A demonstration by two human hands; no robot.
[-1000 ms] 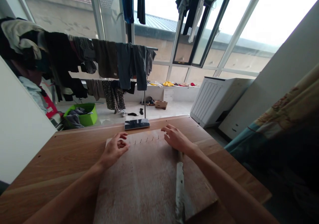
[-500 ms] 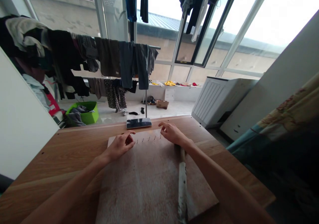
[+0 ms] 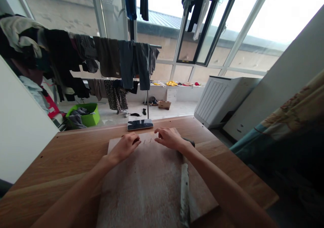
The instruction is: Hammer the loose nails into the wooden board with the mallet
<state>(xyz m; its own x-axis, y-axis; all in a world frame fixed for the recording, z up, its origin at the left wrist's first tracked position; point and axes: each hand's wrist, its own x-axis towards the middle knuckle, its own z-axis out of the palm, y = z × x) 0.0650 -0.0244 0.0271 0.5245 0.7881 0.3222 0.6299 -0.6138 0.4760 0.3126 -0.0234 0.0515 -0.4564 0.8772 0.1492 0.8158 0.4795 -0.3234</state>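
A worn wooden cutting board (image 3: 149,184) lies on a wooden table (image 3: 63,153). Both hands rest at the board's far edge. My left hand (image 3: 125,147) is curled, with fingertips pinched together at a row of small thin slivers (image 3: 148,141). My right hand (image 3: 168,138) faces it from the right, its fingers bent and drawn together by the same slivers. What either hand pinches is too small to make out. A large knife (image 3: 184,194) lies on the board's right side, blade towards me, passing under my right wrist.
A phone (image 3: 140,124) lies flat at the table's far edge, just beyond the hands. Past the table stand a clothes rack with hanging laundry (image 3: 121,62), a green basket (image 3: 86,116) on the floor and a white appliance (image 3: 220,96). A patterned curtain (image 3: 291,120) hangs at the right.
Both hands have moved towards each other along the board's far edge. The right hand's fingers, spread before, are now drawn together, and fewer slivers show between the hands.
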